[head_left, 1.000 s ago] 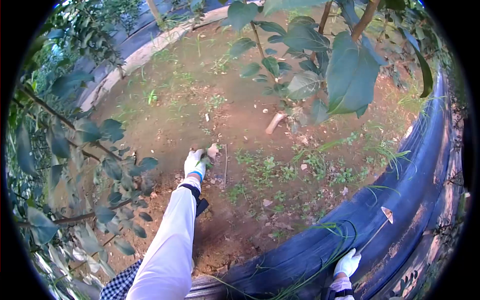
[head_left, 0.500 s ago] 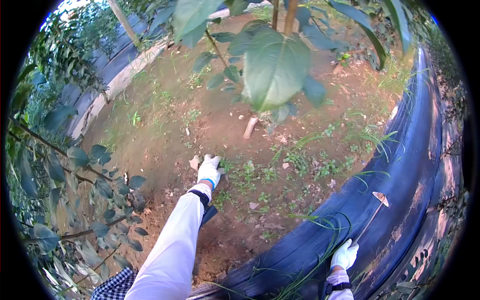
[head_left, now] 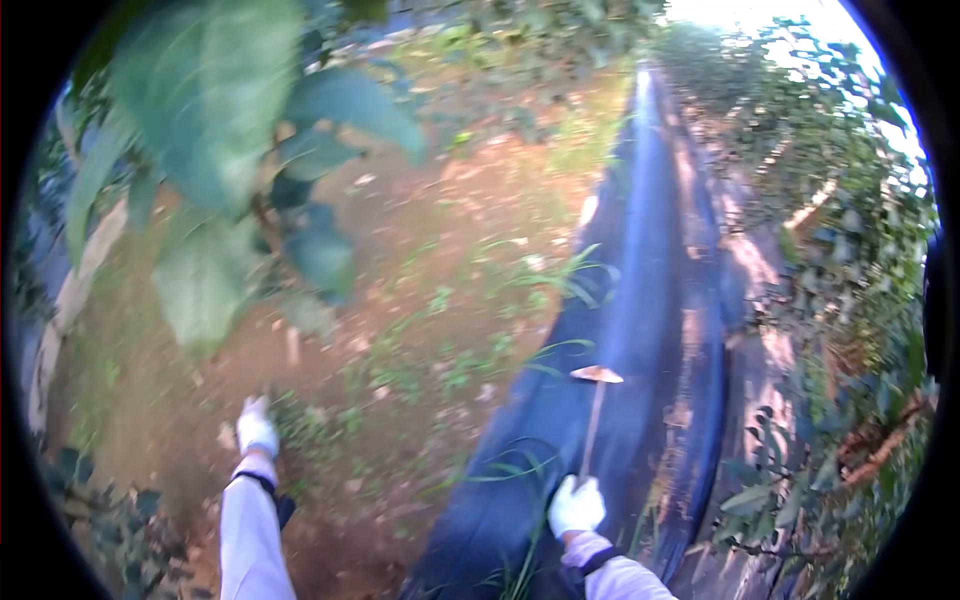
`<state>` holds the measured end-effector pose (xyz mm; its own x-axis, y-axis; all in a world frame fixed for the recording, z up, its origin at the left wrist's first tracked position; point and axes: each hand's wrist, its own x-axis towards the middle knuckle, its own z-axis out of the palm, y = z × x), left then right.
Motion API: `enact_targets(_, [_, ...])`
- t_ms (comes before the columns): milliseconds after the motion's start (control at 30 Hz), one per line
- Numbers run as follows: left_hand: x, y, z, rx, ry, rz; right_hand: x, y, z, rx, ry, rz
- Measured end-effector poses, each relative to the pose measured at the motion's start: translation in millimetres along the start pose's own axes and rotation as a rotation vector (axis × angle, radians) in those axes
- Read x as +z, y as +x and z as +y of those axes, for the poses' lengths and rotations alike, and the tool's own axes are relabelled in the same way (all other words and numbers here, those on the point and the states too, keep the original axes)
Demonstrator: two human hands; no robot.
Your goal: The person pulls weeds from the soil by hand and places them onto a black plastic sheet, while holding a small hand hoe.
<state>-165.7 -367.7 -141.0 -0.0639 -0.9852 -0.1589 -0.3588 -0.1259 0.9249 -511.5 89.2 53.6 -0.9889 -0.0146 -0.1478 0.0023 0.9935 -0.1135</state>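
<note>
My right hand, in a white glove, is closed around the handle of a small hoe. The hoe points up and away over the dark plastic sheeting, its pale blade at the far end. On the left, my left hand, also gloved in white, is over the brown soil beside low green weeds. Its fingers are blurred, and whether they hold anything cannot be made out.
Large leaves hang close at the upper left. Dense shrubs line the right side, with more foliage at the lower left. A pale strip edges the soil on the left. Long grass blades lean over the sheeting.
The view has swung to the right, so the sheeting and both hands appear farther left. My right hand still holds the hoe, which now stands more upright in view.
</note>
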Motion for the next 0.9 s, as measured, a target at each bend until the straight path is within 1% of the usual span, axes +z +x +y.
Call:
enact_targets(33, [-4,-5,16,-0.185,-0.253,-0.061,-5,-1,-2,-0.003,0.016,-0.026])
enact_targets(67, [-13,-17,32,0.098,0.221,-0.149,-1,2,2,-0.011,0.018,-0.038])
enact_targets(100, [-22,-30,52,0.403,0.684,-0.100,4,5,5,-0.007,0.008,-0.038])
enact_targets(133, [-24,-33,38,0.483,0.472,-0.033,6,6,6,-0.002,-0.006,-0.048])
enact_targets(200, [-41,-49,38,0.427,0.674,-0.175,9,6,6,-0.022,0.002,-0.006])
enact_targets(233, [-37,-53,34,0.304,0.498,-0.111,9,5,6,-0.028,0.013,0.016])
enact_targets(300, [-15,-89,109,0.354,0.786,-0.140,9,4,4,-0.030,0.031,0.036])
enact_targets(400, [-10,-77,85,0.483,0.817,-0.170,6,5,5,-0.026,0.033,0.040])
enact_targets(433, [-10,-74,77,0.480,0.809,-0.196,7,4,5,-0.026,0.030,0.049])
enact_targets(467, [-8,-65,51,0.583,0.840,-0.160,8,4,4,-0.027,0.029,0.058])
enact_targets(533, [-3,-65,50,0.664,0.900,-0.098,11,4,5,-0.031,0.052,0.054])
enact_targets(633, [-7,-64,57,0.525,0.691,-0.139,10,6,10,-0.048,0.067,0.055])
enact_targets(667, [-10,-54,29,0.429,0.358,-0.133,6,6,9,-0.046,0.072,0.041])
enact_targets(733, [-19,-52,17,0.003,0.085,-0.127,7,5,10,-0.044,0.078,0.033])
enact_targets(767, [-25,-59,8,0.132,0.209,-0.140,9,5,10,-0.046,0.076,0.043])
enact_targets(800, [-21,-87,61,0.036,0.364,-0.190,10,6,10,-0.053,0.073,0.054])
enact_targets(867, [-2,-105,94,0.451,0.813,-0.038,7,6,7,-0.061,0.048,0.022])
enact_targets(900, [6,-113,122,0.320,0.765,-0.192,7,5,7,-0.062,0.040,0.021])
